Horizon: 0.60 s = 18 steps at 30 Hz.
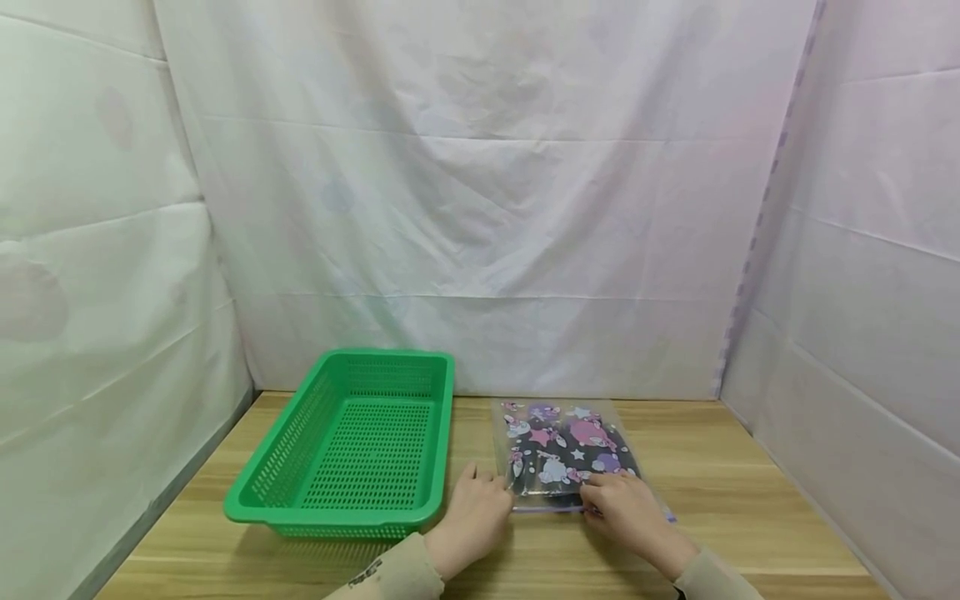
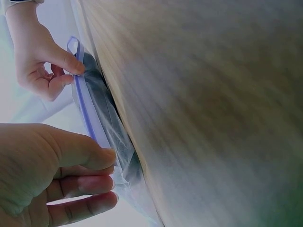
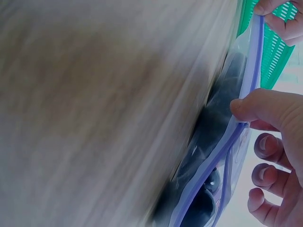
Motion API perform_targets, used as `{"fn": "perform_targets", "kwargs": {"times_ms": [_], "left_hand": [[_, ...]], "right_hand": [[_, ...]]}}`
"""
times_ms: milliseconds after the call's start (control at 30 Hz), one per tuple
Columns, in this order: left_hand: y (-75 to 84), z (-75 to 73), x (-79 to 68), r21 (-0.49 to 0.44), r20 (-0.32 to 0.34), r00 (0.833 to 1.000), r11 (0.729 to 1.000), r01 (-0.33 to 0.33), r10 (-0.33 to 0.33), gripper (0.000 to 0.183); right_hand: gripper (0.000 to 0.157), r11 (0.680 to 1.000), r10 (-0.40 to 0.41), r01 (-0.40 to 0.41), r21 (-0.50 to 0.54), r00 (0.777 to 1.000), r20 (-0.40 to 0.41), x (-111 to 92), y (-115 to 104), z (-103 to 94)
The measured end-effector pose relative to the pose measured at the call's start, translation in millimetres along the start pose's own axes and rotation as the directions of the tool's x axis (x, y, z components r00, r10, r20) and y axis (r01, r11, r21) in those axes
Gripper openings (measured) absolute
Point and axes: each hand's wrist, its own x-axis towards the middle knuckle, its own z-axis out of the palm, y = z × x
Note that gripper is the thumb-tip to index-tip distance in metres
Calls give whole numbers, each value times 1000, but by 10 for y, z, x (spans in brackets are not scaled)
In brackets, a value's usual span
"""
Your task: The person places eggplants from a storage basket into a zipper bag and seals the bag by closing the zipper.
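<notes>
A clear zip bag (image 1: 558, 446) lies flat on the table, printed with pink, purple and white cartoon figures and stars over dark contents. My left hand (image 1: 476, 508) pinches the near left end of its purple zip strip (image 2: 85, 106) between thumb and fingers. Farther along the same strip, my right hand (image 1: 626, 512) pinches it with thumb and forefinger, the other fingers loosely curled. In the right wrist view the strip's two sides part beyond the right hand (image 3: 279, 127), and dark, rounded, shiny contents (image 3: 201, 208) show in the gap.
A green perforated plastic basket (image 1: 337, 517) stands left of the bag, close to my left forearm. The wood-grain table (image 1: 735, 500) runs back to white cloth hangings (image 1: 495, 225) at the rear and both sides.
</notes>
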Motion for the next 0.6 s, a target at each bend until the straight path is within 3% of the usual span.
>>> {"fn": "perform_targets", "kwargs": {"times_ms": [400, 600], "left_hand": [[1, 20, 76, 24, -8, 1000, 1000, -8, 8, 8], [14, 22, 26, 8, 26, 1000, 1000, -1, 1, 8]], "right_hand": [[29, 999, -37, 37, -3, 999, -4, -1, 131, 0], [27, 997, -80, 80, 1, 997, -18, -45, 124, 58]]}}
